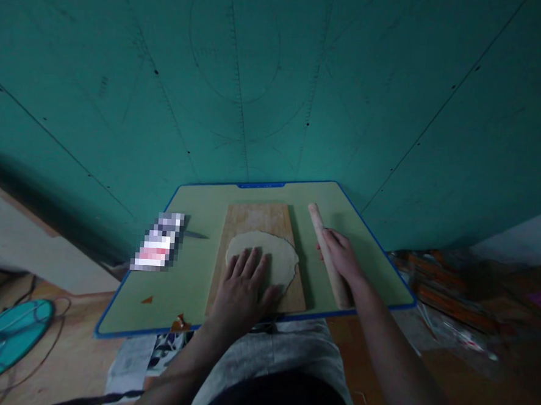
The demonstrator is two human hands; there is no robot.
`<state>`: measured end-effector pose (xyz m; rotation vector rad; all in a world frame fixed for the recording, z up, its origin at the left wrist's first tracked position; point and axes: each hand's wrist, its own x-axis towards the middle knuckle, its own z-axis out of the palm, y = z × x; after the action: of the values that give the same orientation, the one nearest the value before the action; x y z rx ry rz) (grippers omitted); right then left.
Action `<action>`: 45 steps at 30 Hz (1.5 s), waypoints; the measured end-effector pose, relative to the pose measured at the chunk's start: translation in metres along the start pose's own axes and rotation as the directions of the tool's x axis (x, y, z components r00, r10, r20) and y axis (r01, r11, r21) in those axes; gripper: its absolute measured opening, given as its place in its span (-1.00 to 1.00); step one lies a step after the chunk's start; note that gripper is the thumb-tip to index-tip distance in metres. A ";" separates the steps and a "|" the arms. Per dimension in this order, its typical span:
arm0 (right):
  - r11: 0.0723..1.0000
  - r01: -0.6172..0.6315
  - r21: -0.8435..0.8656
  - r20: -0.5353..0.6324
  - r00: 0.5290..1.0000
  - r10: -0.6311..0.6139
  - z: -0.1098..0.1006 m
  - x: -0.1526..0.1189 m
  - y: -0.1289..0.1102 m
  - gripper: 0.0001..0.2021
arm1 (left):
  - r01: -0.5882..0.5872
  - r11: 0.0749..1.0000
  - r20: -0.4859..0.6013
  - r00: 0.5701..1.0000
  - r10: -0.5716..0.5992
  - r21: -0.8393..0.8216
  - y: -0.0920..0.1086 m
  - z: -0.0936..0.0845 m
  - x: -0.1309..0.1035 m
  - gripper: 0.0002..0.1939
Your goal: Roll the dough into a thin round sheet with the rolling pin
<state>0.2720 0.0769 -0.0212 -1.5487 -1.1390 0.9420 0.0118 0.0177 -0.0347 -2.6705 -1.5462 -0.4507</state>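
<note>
Dough (281, 259), thin and flat on a wooden board (258, 215), beneath an outstretched left hand (241, 291) — palm down, thumb out, gripping nothing. Right of the board, a rolling pin (334, 276) in the right hand's (344, 256) closed grip — slants over the pale-green tabletop (186, 277).

Unfinished room, probably a home, bare green wallboard (274, 135), wood-toned floor (79, 337), stacked orange-brown bundles (448, 301)

On the board (257, 215), the left hand (243, 289) hid some dough (280, 259) from me; left of the board, one object (158, 243) was blurred.
</note>
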 end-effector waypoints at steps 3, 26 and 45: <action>1.000 0.004 0.012 -0.001 1.000 -0.004 0.000 -0.001 -0.001 -0.48 | 0.037 0.999 -0.010 0.999 -0.037 -0.001 0.001 0.004 -0.004 -0.34; 1.000 -0.004 -0.023 0.006 1.000 0.004 -0.001 -0.001 -0.002 -0.51 | 0.018 0.993 0.057 0.998 -0.012 -0.113 0.009 -0.004 0.047 -0.34; 0.992 0.080 -0.098 0.046 0.996 -0.076 0.001 -0.002 0.000 -0.48 | 0.123 0.992 0.021 0.992 -0.122 -0.042 0.017 -0.009 0.044 -0.44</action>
<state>0.2709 0.0751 -0.0218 -1.5581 -1.2848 0.8807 0.0442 0.0448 -0.0123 -2.6283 -1.7326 -0.4699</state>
